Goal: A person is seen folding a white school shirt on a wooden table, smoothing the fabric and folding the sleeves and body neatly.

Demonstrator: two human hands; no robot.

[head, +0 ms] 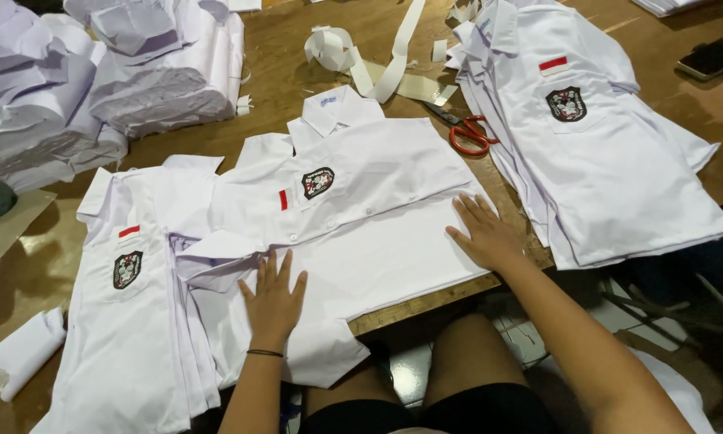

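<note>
the left hand [273, 299] lay flat and open, fingers spread, on the lower part of a white shirt [361, 217] spread front-up across the wooden table [273, 72]. the right hand [483, 233] was also open and flat, pressing the same shirt near its right edge by the table's edge. another shirt pile [128, 321] lay just to the left, touching it, and a further pile of shirts [602, 161] sat to the right. red-handled scissors [467, 133] rested between the middle shirt and the right pile. folded shirts [96, 80] were stacked at the far left.
</note>
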